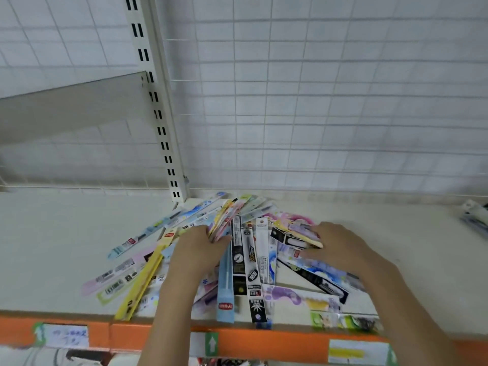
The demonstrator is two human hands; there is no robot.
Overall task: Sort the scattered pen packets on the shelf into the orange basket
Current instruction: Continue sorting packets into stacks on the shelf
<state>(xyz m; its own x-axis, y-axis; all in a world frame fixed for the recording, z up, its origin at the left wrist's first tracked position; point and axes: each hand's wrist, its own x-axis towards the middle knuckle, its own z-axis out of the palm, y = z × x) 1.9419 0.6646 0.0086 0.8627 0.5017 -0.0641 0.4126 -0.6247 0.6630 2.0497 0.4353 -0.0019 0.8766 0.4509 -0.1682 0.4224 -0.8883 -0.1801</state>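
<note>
Both hands lie on a fanned heap of long, narrow printed plastic pen packets (245, 249) in the lower middle of the frame. The left hand (196, 249) curls its fingers around a bundle of pink and yellow packets at the heap's centre, grasping them. The right hand (340, 244) rests palm down on the packets at the right side of the heap, its fingers (309, 253) spread flat and pressing on them (not closed around any).

The packets spill across the pale cream metal shelf (58, 233), a yellow one (142, 281) and a light blue one (225, 294) reaching toward its front edge. That edge carries an orange strip (158, 339) with paper labels along the bottom of the frame. A few more packets (475, 215) lie well apart at the far right edge. Behind the shelf stands a white wire grid (330, 101) and a slotted upright post (158, 109). No basket shows in this view.
</note>
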